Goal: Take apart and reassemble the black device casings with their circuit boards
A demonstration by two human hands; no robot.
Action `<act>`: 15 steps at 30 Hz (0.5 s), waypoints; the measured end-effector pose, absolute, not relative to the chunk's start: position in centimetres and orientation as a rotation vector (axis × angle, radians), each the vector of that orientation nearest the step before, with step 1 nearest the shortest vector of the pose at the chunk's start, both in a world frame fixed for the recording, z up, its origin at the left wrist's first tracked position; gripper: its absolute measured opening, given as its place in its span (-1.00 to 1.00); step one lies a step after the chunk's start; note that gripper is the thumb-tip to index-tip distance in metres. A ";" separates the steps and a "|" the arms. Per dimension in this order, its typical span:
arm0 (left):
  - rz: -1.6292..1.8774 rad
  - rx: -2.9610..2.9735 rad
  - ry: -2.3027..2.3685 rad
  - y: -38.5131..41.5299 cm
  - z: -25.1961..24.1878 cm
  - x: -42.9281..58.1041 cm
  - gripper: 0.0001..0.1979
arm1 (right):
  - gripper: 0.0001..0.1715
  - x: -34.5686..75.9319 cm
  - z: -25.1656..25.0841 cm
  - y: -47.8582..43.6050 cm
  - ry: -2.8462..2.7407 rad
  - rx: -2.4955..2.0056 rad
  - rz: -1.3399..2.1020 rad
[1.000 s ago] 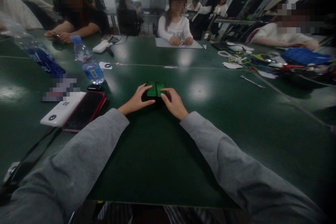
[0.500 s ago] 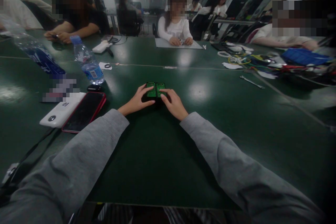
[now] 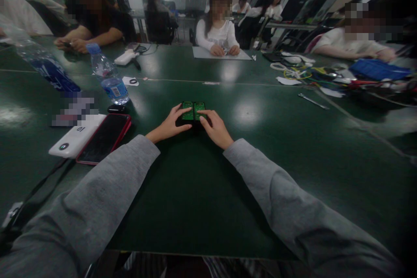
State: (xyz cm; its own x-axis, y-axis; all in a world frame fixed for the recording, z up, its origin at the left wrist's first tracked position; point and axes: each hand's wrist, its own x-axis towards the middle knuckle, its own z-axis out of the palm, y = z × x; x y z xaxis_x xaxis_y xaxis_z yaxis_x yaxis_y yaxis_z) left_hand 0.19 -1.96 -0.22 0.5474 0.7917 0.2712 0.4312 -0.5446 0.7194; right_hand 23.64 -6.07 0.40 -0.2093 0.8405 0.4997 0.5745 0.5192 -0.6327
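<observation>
A small green circuit board (image 3: 187, 115), split by a dark strip into two panels with black edges, lies on the table in front of me. My left hand (image 3: 171, 124) grips its left side, fingers curled over the far-left edge and one fingertip on the left panel. The left thumb reaches toward the near edge. On the other side my right hand (image 3: 215, 128) holds the right panel, index finger on its face and thumb at the near right. My hands partly cover the board. Its underside is hidden.
Left of my hands are a red-cased phone (image 3: 106, 139), a white power bank (image 3: 76, 137), a small black case (image 3: 116, 109) and a water bottle (image 3: 112, 80). A wrench (image 3: 313, 101) and tangled cables (image 3: 299, 71) lie right. Other people sit around the green table (image 3: 202, 191).
My hands and the circuit board stay almost in place. The view shifts very slightly. The person at the far right has moved their head a little.
</observation>
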 end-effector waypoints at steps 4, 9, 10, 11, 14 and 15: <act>0.785 2.188 1.001 -2.1 -0.1 0.2 -0.21 | -0.54 23.7 0.3 -6.1 -1.899 -1.169 0.385; 0.791 2.187 1.020 -2.2 -0.1 0.2 -0.21 | -0.59 23.7 0.3 -6.2 -1.904 -1.173 0.388; 0.791 2.187 1.020 -2.2 -0.1 0.2 -0.20 | -0.60 23.7 0.3 -6.2 -1.905 -1.179 0.393; 0.793 2.186 1.019 -2.2 -0.1 0.2 -0.20 | -0.60 23.7 0.4 -6.2 -1.906 -1.184 0.397; 0.794 2.182 1.018 -2.3 0.0 0.2 -0.17 | -0.62 23.7 0.4 -6.2 -1.903 -1.188 0.402; 0.795 2.183 1.019 -2.3 0.0 0.2 -0.17 | -0.62 23.7 0.4 -6.3 -1.902 -1.188 0.400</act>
State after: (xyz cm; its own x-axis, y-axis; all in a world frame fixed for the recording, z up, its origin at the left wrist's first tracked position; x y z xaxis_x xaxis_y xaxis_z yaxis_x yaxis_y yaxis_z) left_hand 0.24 -2.33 0.05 0.5268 0.8082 0.2633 0.4518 -0.5286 0.7186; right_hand 23.68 -6.26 0.44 -0.2013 0.8520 0.4833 0.5850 0.5003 -0.6384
